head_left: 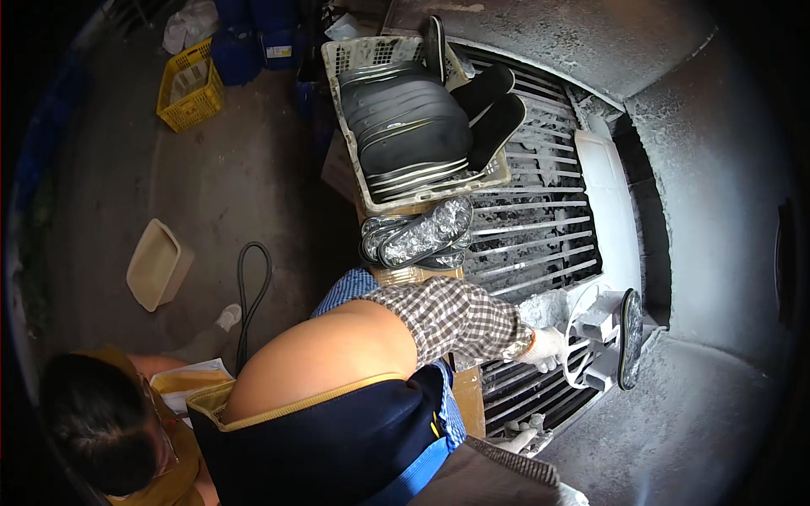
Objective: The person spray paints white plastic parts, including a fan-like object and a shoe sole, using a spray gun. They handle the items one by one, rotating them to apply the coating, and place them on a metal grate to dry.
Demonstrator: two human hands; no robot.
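Reaching over the slatted grille point(540, 190), the left hand point(545, 349), in a whitish glove, is at the rim of a pale wheel-like stand point(577, 336). Its fingers look bent near this rim, but I cannot tell if they are pressing on it or only resting there. The right hand point(572, 497), as I judge, appears only as a pale patch past a brownish cuff at the lower edge, so I cannot tell how its fingers are.

One dark sole-shaped piece point(630, 339) is at the far side of the stand, edge almost toward the camera, and it seems to be the piece now in work. No finger is seen touching it. Whether its outer face is already treated, this view does not show.

About the rest, the large pale crate point(331, 67) holds many plain black pieces point(405, 114), packed in a leaning row, with some standing loose at its right side. Just beside the crate lies a small pile of speckled, shiny pieces point(426, 232). From their different surface, I would guess that the two groups are at different stages, but which one is finished I cannot say with certainty. With so many pieces outside the stand, the work looks to be somewhere in the middle.
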